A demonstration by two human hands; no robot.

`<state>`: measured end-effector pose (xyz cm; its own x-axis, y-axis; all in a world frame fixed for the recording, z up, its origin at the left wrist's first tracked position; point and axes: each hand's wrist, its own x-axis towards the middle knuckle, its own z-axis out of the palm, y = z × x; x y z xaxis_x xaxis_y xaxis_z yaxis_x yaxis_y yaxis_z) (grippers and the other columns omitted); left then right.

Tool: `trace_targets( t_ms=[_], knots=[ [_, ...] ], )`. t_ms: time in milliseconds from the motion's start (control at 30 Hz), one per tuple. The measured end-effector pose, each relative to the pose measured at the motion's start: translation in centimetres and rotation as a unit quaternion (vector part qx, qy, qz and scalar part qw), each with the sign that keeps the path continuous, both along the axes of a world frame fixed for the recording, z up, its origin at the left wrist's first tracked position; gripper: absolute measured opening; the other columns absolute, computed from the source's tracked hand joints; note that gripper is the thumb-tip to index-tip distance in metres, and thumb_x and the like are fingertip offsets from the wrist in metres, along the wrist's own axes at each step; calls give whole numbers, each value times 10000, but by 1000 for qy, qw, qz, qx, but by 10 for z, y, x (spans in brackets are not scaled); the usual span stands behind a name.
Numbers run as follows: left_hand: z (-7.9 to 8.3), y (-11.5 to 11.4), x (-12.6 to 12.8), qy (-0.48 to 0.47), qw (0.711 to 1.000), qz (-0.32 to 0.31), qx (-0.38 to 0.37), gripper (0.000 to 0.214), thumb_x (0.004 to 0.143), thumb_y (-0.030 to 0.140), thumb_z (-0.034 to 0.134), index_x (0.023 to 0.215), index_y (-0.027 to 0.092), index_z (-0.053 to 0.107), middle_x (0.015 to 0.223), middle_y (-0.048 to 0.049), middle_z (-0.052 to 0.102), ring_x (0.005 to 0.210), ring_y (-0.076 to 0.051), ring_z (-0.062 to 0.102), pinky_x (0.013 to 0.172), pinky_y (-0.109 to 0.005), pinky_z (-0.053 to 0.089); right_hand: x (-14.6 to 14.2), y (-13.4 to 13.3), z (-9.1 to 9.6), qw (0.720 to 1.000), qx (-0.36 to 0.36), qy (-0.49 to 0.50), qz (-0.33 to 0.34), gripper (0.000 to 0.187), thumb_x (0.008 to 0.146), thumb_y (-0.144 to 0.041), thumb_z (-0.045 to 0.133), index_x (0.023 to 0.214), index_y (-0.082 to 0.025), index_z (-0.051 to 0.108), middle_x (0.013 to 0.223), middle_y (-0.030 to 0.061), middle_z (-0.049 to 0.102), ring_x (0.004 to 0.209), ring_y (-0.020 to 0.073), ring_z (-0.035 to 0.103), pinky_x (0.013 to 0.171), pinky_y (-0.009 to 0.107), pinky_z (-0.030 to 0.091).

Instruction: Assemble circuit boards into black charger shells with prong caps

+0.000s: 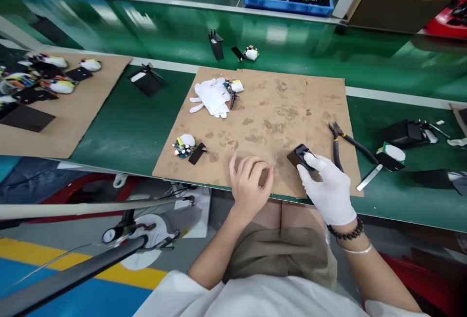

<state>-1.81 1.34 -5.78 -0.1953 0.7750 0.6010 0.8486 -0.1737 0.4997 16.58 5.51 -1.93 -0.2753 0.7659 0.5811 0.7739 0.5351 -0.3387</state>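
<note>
Housing of black plastic point(296, 157), pinched by the right hand point(326, 185) near the front edge of the bench point(109, 122); left hand point(251, 181) loosely curled.

a blue tray point(284, 8) stands near a cardboard box point(399, 13); below, a yellow floor stripe point(149, 278) touches a blue floor area point(109, 297).

The surface point(120, 127) is coloured green; the brown cardboard sheet point(255, 134) is mottled with darker stains. The right hand point(330, 190) is gloved in white, the casing point(296, 155) coloured black, the pliers point(359, 149) black and yellow.
</note>
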Motion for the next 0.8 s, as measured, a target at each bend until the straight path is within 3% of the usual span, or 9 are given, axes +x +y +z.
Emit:
trace_targets(
  t_ms=[133, 233, 333, 433, 500, 533, 600, 700, 800],
  knots=[
    [1, 0, 0, -1, 1000, -3, -8, 92, 907, 164, 593, 838, 226, 588, 894, -6, 722, 873, -181, 675, 1152, -456, 329, -4, 17, -12, 998, -43, 5, 42, 220, 919, -272, 634, 1118, -213, 707, 1069, 69, 793, 930, 240, 778, 821, 367, 649],
    [0, 0, 0, -2, 1000, -12, -6, 86, 908, 160, 581, 852, 225, 589, 888, -8, 723, 876, -183, 677, 1140, -451, 356, -11, 26, -6, 996, -54, -23, 71, 276, 917, -271, 626, 1177, -202, 688, 1119, 69, 784, 971, 251, 771, 846, 372, 638],
    [-2, 0, 1, 2, 1000, -15, -4, 80, 904, 160, 579, 847, 216, 586, 883, -19, 720, 867, -189, 670, 1091, -428, 408, -12, 33, 24, 984, -73, -151, 65, 428, 852, -308, 691, 1273, -237, 669, 1232, 95, 744, 788, 279, 780, 665, 386, 626],
    [-5, 0, 4, 20, 1000, -15, 8, 83, 889, 157, 579, 818, 201, 578, 851, -32, 707, 832, -197, 646, 922, -367, 486, -22, 63, 76, 963, -89, -248, 63, 415, 787, -453, 742, 1172, -296, 740, 969, 61, 805, 571, 276, 722, 528, 385, 558],
    [-7, 1, 6, 30, 999, -13, 27, 86, 883, 151, 570, 809, 195, 576, 818, -32, 693, 800, -196, 629, 811, -335, 492, -49, 104, 108, 963, -103, -236, 84, 308, 843, -459, 681, 1087, -295, 769, 874, 40, 802, 705, 296, 749, 662, 415, 586],
    [-8, 2, 6, 30, 999, -10, 36, 89, 883, 148, 564, 808, 194, 575, 806, -32, 687, 787, -195, 623, 774, -323, 486, -70, 131, 119, 964, -115, -218, 97, 288, 889, -412, 637, 1117, -284, 757, 1045, 49, 796, 913, 299, 755, 829, 437, 583],
    [-9, 2, 6, 20, 999, 3, 43, 99, 885, 140, 549, 805, 193, 570, 780, -29, 674, 758, -188, 610, 726, -308, 472, -122, 188, 129, 956, -162, -220, 108, 349, 922, -352, 612, 1242, -238, 694, 1235, 91, 738, 1091, 276, 701, 984, 448, 531],
    [-10, 1, 6, 2, 999, 30, 42, 123, 881, 122, 533, 785, 197, 553, 734, -24, 649, 708, -180, 589, 677, -299, 447, -201, 264, 115, 950, -182, -228, 113, 464, 961, -355, 616, 1383, -170, 565, 1372, 111, 636, 1178, 237, 644, 1043, 448, 503],
    [-14, 2, 8, -3, 997, 53, 50, 147, 876, 111, 524, 765, 205, 543, 697, -16, 629, 671, -177, 574, 655, -302, 427, -256, 303, 86, 941, -207, -243, 113, 454, 987, -439, 577, 1334, -145, 572, 1360, 111, 574, 1138, 218, 635, 1000, 444, 540]
  ],
)
